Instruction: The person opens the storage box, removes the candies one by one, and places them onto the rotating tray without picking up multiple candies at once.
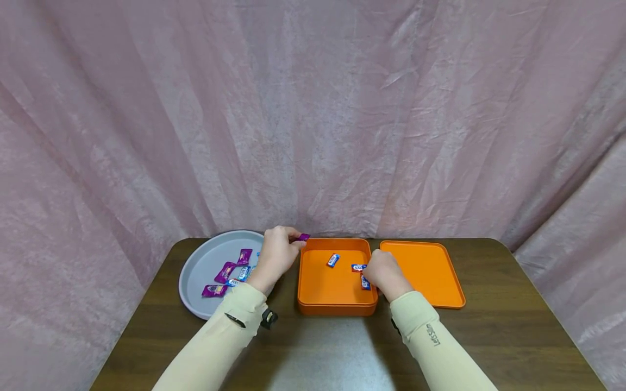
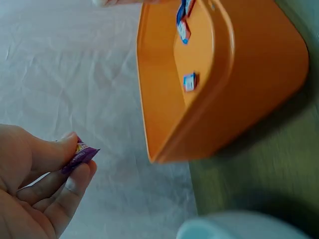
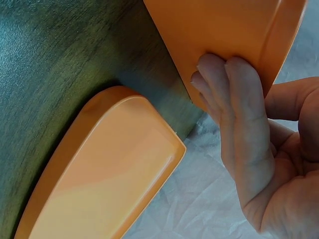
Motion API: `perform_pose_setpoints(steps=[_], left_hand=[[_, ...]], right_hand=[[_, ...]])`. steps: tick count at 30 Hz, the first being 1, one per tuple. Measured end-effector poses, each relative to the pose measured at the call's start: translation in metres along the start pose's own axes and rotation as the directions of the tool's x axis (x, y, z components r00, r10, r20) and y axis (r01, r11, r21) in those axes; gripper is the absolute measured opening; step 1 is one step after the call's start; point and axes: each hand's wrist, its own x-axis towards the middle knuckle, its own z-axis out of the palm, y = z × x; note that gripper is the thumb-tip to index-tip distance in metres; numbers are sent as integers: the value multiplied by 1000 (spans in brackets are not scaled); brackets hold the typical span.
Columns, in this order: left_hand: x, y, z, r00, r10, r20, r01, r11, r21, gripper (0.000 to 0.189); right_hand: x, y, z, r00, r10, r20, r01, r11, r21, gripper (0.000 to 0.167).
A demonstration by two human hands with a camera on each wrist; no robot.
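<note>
Between thumb and fingertips, my left hand (image 1: 276,254) pinches a small purple-wrapped candy (image 2: 82,157). It is held up near the far left corner of an orange box (image 1: 325,290). My right hand (image 1: 384,272) grips the box's right wall; in the right wrist view its fingers (image 3: 246,99) lie along the outside, with the thumb side over the rim. Several blue, white and red wrapped candies (image 1: 333,260) lie on the box floor, mostly toward the right. Left of the box, a round grey tray (image 1: 193,271) bears several purple candies (image 1: 214,290) and blue candies (image 1: 244,273), partly hidden behind my left hand.
An orange lid (image 1: 423,271) lies flat to the right of the box, close beside my right hand. Everything stands on a dark wooden table (image 1: 504,326) with rounded far corners. A pink curtain (image 1: 342,119) hangs right behind the far edge.
</note>
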Motion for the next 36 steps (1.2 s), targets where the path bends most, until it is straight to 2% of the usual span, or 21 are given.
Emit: perform_pose_setpoints(steps=[4,11,19,27,31,36], left_hand=[[-2,-14,-14,998,20,-57,-20,1000,1,10],[-6,-43,-38,997,-47,-63,47,999,-5,13],[-9,-81,-61,988,-87,-129,93,995,40,13],[-14,-127,-74,967,-139,-212,168,978,123,14],[-18,-142,-80,961,-173,-217,207,968,144,16],[-23,-159,-86,952,-237,-195,271,947,172,17]], right_hand=[[0,-1,-1,1000,11,5,-11,1000,10,34],[0,-1,-1,1000,2,5,-2,1000,14,36],[1,0,0,1000,3,3,-3,1000,15,38],[2,0,0,1000,4,1,-4,1000,12,38],[2,0,0,1000,4,-1,-4,1000,7,37],[1,0,0,1000,0,-3,0,1000,0,37]])
